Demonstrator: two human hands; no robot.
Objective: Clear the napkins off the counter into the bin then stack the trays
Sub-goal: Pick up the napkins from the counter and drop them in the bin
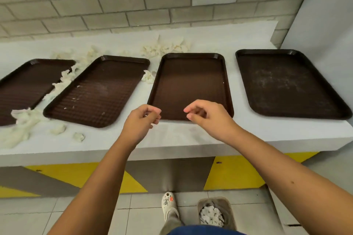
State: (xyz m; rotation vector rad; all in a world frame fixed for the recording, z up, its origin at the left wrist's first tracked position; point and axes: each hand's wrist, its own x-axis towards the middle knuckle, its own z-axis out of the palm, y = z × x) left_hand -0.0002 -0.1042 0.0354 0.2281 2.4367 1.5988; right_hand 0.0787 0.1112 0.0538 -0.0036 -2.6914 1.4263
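Several dark brown trays lie side by side on the white counter (191, 139): a far-left tray (24, 86), a second tray (99, 91), a third tray (191, 82) and a far-right tray (286, 84). Crumpled white napkins lie in a pile behind the trays (164, 47), between the left trays (63, 82), between the middle trays (148, 77) and at the counter's front left (21, 126). My left hand (143, 122) and my right hand (204, 115) hover at the third tray's near edge, fingers loosely curled, holding nothing. The bin (215, 213) on the floor holds napkins.
A grey brick wall backs the counter, and a white wall closes it off at the right. The counter front has yellow and grey panels. My shoe (169, 204) stands on the tiled floor just left of the bin.
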